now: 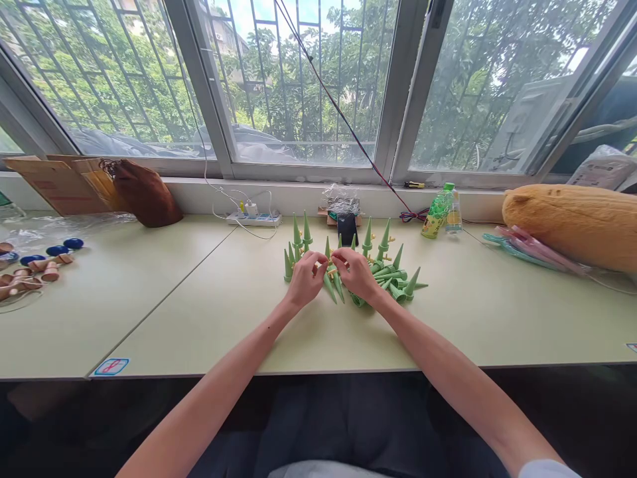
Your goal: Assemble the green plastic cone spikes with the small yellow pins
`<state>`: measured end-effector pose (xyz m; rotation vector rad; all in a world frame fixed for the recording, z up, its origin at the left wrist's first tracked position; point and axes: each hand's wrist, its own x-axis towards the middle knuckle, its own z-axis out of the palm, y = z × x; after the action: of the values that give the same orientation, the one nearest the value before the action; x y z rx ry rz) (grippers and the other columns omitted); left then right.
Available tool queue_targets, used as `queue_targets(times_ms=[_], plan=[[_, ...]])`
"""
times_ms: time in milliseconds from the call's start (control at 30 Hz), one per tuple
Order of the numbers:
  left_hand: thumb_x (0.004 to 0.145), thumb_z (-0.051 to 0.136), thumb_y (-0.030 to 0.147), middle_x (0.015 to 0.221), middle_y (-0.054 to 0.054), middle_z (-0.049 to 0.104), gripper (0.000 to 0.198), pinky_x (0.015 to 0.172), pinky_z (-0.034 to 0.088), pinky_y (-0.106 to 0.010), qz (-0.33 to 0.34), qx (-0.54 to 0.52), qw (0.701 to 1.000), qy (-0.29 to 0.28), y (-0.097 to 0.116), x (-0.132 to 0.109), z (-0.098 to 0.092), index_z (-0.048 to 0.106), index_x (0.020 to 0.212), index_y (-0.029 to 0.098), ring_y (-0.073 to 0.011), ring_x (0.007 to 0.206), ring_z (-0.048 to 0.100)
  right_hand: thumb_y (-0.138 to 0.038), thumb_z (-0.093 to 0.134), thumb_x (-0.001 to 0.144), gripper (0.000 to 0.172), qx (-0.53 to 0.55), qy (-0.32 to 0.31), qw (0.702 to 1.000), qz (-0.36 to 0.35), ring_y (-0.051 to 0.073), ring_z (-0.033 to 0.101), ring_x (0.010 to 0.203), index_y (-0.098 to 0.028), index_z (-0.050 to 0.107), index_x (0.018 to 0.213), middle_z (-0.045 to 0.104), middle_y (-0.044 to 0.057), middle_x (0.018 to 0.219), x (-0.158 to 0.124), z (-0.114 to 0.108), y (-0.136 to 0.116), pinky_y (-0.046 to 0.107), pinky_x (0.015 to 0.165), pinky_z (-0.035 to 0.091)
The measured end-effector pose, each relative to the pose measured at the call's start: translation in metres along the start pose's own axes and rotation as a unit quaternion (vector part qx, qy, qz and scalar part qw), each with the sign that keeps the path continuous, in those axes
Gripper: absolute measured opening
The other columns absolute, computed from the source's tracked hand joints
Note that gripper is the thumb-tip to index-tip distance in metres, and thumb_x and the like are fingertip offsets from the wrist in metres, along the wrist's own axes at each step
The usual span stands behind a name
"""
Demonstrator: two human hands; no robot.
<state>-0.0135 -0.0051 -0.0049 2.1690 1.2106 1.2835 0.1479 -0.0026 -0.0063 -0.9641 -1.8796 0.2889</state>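
My left hand (pixel 307 277) and my right hand (pixel 355 273) meet above the table, thumbs and fingertips pinched close together. Whatever they hold is too small and hidden to make out. Around them are green plastic plant watering spikes with small yellow valves. Several upright spikes (pixel 297 232) stand beyond my left hand, and another upright spike (pixel 367 236) is beyond my right. Below the fingertips a spike (pixel 330 289) points toward me. To the right, partly behind my right wrist, lies a pile of loose spikes (pixel 395 273).
Behind the spikes are a black phone (pixel 348 230) and a power strip (pixel 255 219). Bottles (pixel 438 212) and a tan plush (pixel 572 222) stand right. At left are a brown bag (pixel 144 192), a cardboard box (pixel 57 186), and wooden pieces with blue balls (pixel 57 250).
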Motion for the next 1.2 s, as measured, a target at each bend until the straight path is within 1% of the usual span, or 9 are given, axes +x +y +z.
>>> queue_targets(times_ms=[333, 533, 667, 867, 1067, 1200], plan=[[0.09, 0.048, 0.029, 0.091, -0.004, 0.056, 0.015, 0.059, 0.044, -0.027, -0.007, 0.011, 1.0, -0.004, -0.002, 0.0, 0.0, 0.059, 0.086, 0.019, -0.0097, 0.055, 0.047, -0.026, 0.042, 0.094, 0.02, 0.001, 0.01, 1.0, 0.011, 0.017, 0.056, 0.077, -0.018, 0.06, 0.091, 0.063, 0.006, 0.087, -0.001, 0.001, 0.001, 0.028, 0.07, 0.044], [0.088, 0.05, 0.029, 0.09, -0.003, 0.056, 0.013, 0.061, 0.045, -0.027, -0.012, 0.041, 0.999, 0.012, -0.006, 0.0, 0.001, 0.058, 0.084, 0.019, -0.0095, 0.054, 0.047, -0.027, 0.042, 0.095, 0.02, -0.005, 0.026, 1.0, 0.015, 0.017, 0.056, 0.077, -0.018, 0.06, 0.092, 0.063, 0.006, 0.086, 0.0, 0.0, 0.003, 0.028, 0.069, 0.044], [0.086, 0.053, 0.028, 0.093, -0.004, 0.058, 0.012, 0.066, 0.046, -0.03, -0.028, 0.071, 0.997, 0.002, -0.01, 0.0, 0.001, 0.059, 0.089, 0.019, -0.0095, 0.052, 0.048, -0.028, 0.042, 0.095, 0.021, -0.006, 0.031, 0.999, 0.021, 0.018, 0.056, 0.077, -0.018, 0.061, 0.093, 0.062, 0.006, 0.086, 0.0, -0.001, 0.003, 0.028, 0.069, 0.044], [0.084, 0.055, 0.027, 0.095, -0.007, 0.064, 0.014, 0.077, 0.047, -0.034, -0.041, 0.115, 0.992, -0.007, -0.015, 0.001, 0.002, 0.063, 0.092, 0.017, -0.0158, 0.066, 0.056, -0.026, 0.043, 0.094, 0.02, -0.004, 0.03, 0.999, 0.017, 0.018, 0.057, 0.078, -0.019, 0.061, 0.093, 0.062, 0.006, 0.085, 0.0, 0.0, 0.001, 0.028, 0.069, 0.044], [0.086, 0.054, 0.03, 0.092, -0.007, 0.064, 0.016, 0.076, 0.047, -0.033, -0.053, 0.119, 0.991, -0.026, -0.02, 0.001, 0.003, 0.063, 0.089, 0.017, -0.0167, 0.069, 0.057, -0.026, 0.042, 0.094, 0.02, -0.004, 0.026, 0.999, 0.022, 0.018, 0.057, 0.08, -0.019, 0.061, 0.093, 0.063, 0.006, 0.086, 0.0, 0.0, 0.0, 0.029, 0.07, 0.045], [0.086, 0.054, 0.028, 0.091, -0.007, 0.063, 0.013, 0.075, 0.046, -0.033, -0.052, 0.116, 0.991, -0.038, -0.02, 0.001, 0.004, 0.061, 0.085, 0.018, -0.0166, 0.069, 0.056, -0.027, 0.042, 0.094, 0.019, -0.004, 0.025, 0.999, 0.019, 0.018, 0.057, 0.079, -0.019, 0.06, 0.092, 0.063, 0.006, 0.086, 0.0, 0.0, 0.001, 0.029, 0.07, 0.044]])
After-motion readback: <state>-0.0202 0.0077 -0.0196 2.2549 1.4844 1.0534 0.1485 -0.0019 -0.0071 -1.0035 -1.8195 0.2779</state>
